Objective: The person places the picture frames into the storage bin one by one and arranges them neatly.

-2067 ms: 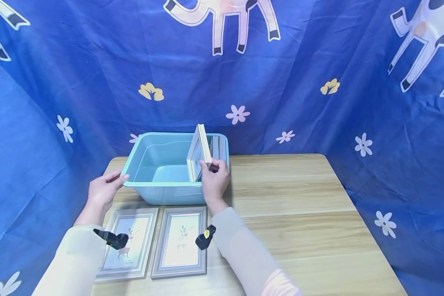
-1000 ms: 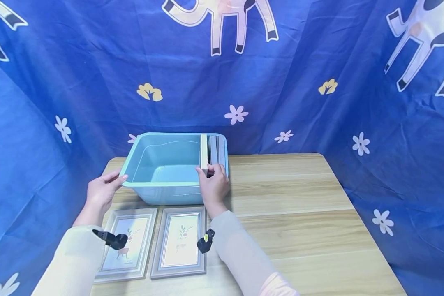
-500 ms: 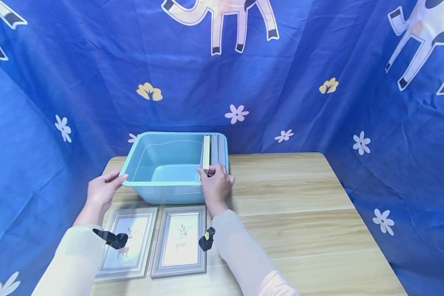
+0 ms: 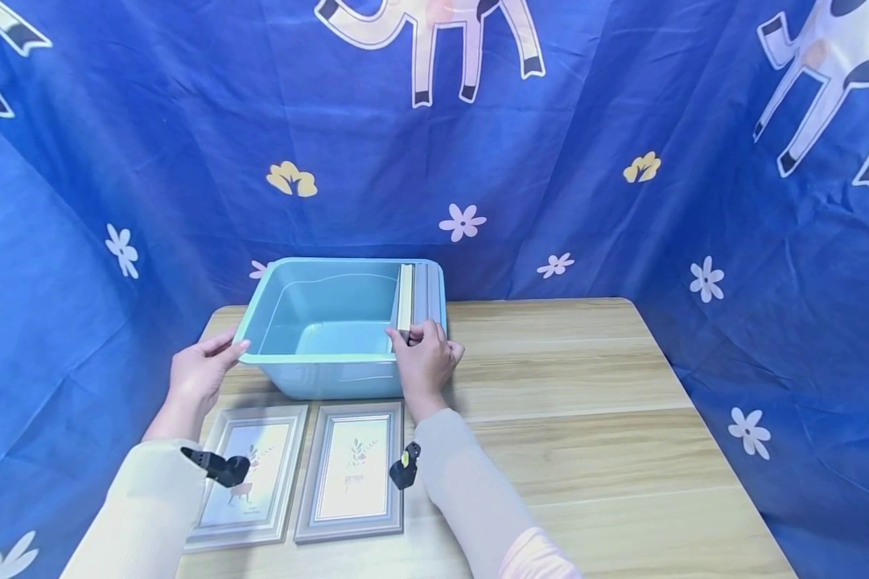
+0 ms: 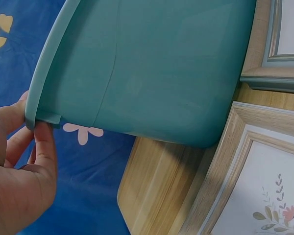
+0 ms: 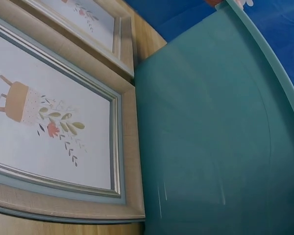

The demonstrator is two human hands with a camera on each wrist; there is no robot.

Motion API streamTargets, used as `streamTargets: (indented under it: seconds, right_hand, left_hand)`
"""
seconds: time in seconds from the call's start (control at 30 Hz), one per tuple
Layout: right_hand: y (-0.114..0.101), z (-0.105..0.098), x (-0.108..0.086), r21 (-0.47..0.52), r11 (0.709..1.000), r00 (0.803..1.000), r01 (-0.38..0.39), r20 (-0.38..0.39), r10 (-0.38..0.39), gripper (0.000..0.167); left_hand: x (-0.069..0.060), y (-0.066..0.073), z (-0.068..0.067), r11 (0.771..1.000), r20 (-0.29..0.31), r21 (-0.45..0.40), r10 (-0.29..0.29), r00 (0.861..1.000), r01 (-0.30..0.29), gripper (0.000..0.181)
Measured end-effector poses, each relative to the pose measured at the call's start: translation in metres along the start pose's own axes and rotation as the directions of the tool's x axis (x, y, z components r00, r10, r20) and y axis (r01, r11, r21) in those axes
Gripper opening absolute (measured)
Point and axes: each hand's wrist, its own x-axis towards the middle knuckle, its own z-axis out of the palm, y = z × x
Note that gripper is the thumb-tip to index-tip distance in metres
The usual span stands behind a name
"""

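A light blue plastic basin (image 4: 319,379) stands at the back left of the table. My left hand (image 4: 201,376) pinches its front left rim, thumb on top and fingers beneath, as the left wrist view also shows of the hand (image 5: 27,176). Inside, on the right, a picture frame (image 4: 405,293) stands on edge, its pale edge facing up. My right hand (image 4: 426,362) pinches the near end of that frame between thumb and fingers. Beside it, against the basin's right wall, stand grey frames (image 4: 427,288) on edge. My right hand is out of the right wrist view.
Two picture frames lie face up before the basin: a left one (image 4: 264,462) and a right one (image 4: 355,466), each with a plant print. The wooden table (image 4: 586,434) extends to the right. A blue patterned curtain (image 4: 376,185) hangs behind and at both sides.
The frame in my right hand has gone from tilted and raised above the rim to upright inside the basin, then right against the grey frames. My left hand keeps its place.
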Motion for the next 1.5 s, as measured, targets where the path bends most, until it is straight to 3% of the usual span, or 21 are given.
streamTargets:
  seconds: [0.5,0.97,1.1,1.27,1.5]
  right_hand:
    - [0.005,0.0,-0.002,0.028,0.999,1.0,0.02,-0.013,-0.019,0.042]
    - [0.008,-0.008,-0.003,0.194,0.98,0.995,0.045,-0.101,-0.026,0.037]
    - [0.012,-0.014,0.002,0.261,0.965,0.995,0.037,-0.095,-0.012,0.034]
    - [0.019,-0.022,0.014,0.384,0.923,0.997,0.037,-0.081,-0.007,0.027]
    - [0.036,-0.029,0.03,0.486,0.873,0.998,-0.037,0.06,0.009,0.024]
  left_hand:
    - [-0.001,-0.001,0.0,1.0,0.0,-0.008,0.002,1.0,-0.002,0.061]
    - [-0.003,-0.002,-0.001,1.0,-0.008,-0.006,-0.011,1.0,0.011,0.063]
    - [-0.002,-0.003,-0.001,1.0,-0.005,-0.015,-0.01,1.0,0.01,0.062]
    - [0.0,-0.004,-0.001,1.0,0.0,-0.001,-0.006,1.0,0.006,0.063]
    - [-0.002,-0.002,0.0,1.0,0.01,0.006,0.011,1.0,-0.011,0.063]
